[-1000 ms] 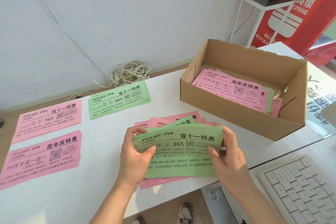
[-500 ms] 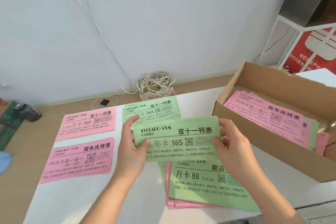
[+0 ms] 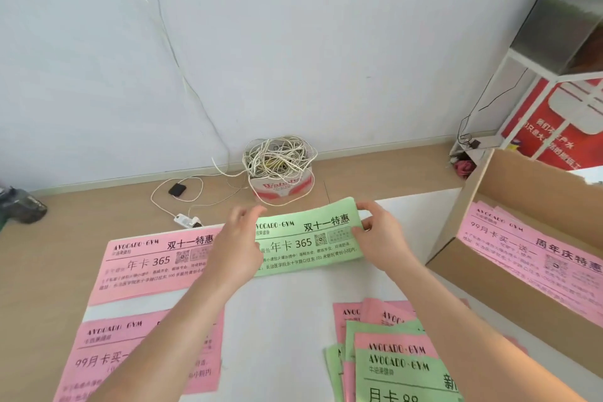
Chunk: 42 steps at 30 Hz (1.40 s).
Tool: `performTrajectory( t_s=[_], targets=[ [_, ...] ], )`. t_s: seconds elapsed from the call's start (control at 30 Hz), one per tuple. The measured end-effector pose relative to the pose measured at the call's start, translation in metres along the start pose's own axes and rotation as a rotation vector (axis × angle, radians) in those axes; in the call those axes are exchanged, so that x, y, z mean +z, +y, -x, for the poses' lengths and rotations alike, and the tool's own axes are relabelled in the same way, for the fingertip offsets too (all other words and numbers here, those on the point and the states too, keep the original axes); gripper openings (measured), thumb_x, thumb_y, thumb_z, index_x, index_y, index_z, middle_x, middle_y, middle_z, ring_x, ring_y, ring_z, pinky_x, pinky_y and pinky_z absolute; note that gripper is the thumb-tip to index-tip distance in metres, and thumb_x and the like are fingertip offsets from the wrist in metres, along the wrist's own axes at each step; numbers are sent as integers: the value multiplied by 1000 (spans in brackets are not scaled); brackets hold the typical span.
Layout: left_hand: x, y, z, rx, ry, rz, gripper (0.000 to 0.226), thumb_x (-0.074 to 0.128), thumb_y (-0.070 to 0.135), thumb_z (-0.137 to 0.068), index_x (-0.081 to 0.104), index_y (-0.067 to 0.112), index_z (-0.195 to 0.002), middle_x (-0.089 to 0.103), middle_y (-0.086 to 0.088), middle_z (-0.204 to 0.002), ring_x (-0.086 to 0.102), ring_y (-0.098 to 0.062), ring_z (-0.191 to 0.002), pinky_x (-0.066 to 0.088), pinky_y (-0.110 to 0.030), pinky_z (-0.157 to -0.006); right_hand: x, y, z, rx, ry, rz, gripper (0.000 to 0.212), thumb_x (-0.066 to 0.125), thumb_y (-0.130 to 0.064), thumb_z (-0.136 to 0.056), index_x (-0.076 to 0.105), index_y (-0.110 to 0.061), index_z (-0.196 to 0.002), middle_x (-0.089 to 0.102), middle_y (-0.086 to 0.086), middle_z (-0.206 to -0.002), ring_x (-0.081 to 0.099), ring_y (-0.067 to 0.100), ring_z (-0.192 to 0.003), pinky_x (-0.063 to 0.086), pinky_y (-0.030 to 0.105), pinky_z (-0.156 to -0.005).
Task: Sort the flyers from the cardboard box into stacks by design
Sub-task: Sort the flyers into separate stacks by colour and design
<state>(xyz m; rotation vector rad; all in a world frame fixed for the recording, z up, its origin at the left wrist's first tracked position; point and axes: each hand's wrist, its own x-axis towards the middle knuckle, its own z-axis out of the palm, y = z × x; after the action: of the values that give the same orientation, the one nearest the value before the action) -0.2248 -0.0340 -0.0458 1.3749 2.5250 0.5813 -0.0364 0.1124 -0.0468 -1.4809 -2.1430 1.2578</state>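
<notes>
A green flyer (image 3: 306, 238) lies at the white table's (image 3: 287, 320) far edge. My right hand (image 3: 381, 238) pinches its right end, where the corner curls up. My left hand (image 3: 238, 245), blurred, covers and holds its left end. Left of it sits a pink "365" stack (image 3: 153, 261), and nearer to me a pink "99" stack (image 3: 107, 359), partly under my left forearm. An unsorted pile of pink and green flyers (image 3: 391, 365) lies near me on the right. The cardboard box (image 3: 509, 290) at the right holds more pink flyers (image 3: 528, 248).
Beyond the table, on the floor, a coil of white cables (image 3: 279, 166) sits in a small carton, with a power strip (image 3: 187, 220) close to the table edge. A red and white stand (image 3: 561, 127) rises behind the box. A dark object (image 3: 19, 206) lies far left.
Both hands have carried the green flyer away from me, from above the unsorted pile to the table's far edge. The view has shifted, so the box now sits at the right edge.
</notes>
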Motion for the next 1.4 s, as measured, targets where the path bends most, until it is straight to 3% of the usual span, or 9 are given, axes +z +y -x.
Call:
performTrajectory(
  t_s=[0.1, 0.2, 0.33, 0.47, 0.83, 1.0, 1.17, 1.3, 1.4],
  targets=[
    [4, -9, -11, 73, -120, -202, 65, 65, 20, -80, 37, 24, -139, 36, -3, -139, 37, -24, -126, 31, -33, -104, 4, 4, -6, 10, -19, 248, 49, 57, -22, -90, 43, -18, -137, 57, 1, -107, 55, 23, -102, 46, 31, -81],
    [6, -13, -21, 156, -307, -349, 96, 68, 59, -70, 16, 31, -147, 16, -4, -154, 14, -27, -140, 16, -40, -115, 2, 4, -6, -80, -73, 464, 79, 70, -46, -79, 28, -27, -143, 38, 4, -134, 36, 25, -126, 41, 38, -97],
    [9, -10, -30, 206, -497, -432, 117, 67, 70, -62, -8, 37, -147, 0, -4, -158, 4, -28, -144, 9, -50, -116, 2, -2, -13, -230, -284, 691, 112, 79, -53, -64, 5, -43, -148, 10, -1, -155, 13, 24, -140, 34, 48, -104],
    [11, -11, -35, 261, -418, -407, 108, 65, 67, -67, -1, 37, -147, 15, -3, -155, 16, -23, -141, 17, -48, -114, 5, -7, -25, -318, -382, 757, 108, 80, -46, -66, 12, -40, -149, 12, -5, -156, 14, 23, -139, 32, 43, -109],
    [13, 1, -19, 276, -346, -299, 93, 61, 58, -74, 8, 34, -147, 8, 3, -154, 6, -20, -142, 7, -53, -115, -11, -2, 2, -270, -247, 629, 87, 70, -41, -80, 17, -39, -148, 13, -4, -156, 14, 19, -140, 32, 35, -108],
    [18, 25, 34, 454, -160, -104, 51, 60, 35, -84, 46, 26, -133, 38, -3, -145, 34, -25, -133, 31, -40, -110, -39, 2, 71, -220, -217, 530, 69, 61, -49, -87, 21, -46, -143, 30, -23, -142, 45, 4, -119, 43, 26, -94],
    [41, 53, 101, 607, -204, 23, 30, 59, 33, -79, 58, 27, -109, 55, -1, -128, 50, -21, -119, 50, -33, -93, -47, 16, 141, -135, -251, 725, 79, 65, -56, -79, 15, -49, -139, 20, -23, -142, 33, 4, -122, 36, 20, -88],
    [55, 70, 133, 660, -344, -36, 41, 64, 46, -78, 57, 25, -112, 53, -3, -133, 49, -22, -123, 49, -37, -96, -46, 43, 174, -104, -198, 757, 80, 63, -64, -73, 15, -49, -136, 14, -18, -143, 21, 8, -131, 38, 29, -97],
    [68, 79, 153, 708, -450, -216, 78, 79, 64, -51, 56, 24, -113, 59, -9, -127, 59, -26, -115, 52, -38, -90, -51, 58, 191, -38, -175, 774, 87, 63, -67, -71, 11, -49, -139, 7, -14, -146, 11, 14, -137, 35, 36, -104]
  ],
)
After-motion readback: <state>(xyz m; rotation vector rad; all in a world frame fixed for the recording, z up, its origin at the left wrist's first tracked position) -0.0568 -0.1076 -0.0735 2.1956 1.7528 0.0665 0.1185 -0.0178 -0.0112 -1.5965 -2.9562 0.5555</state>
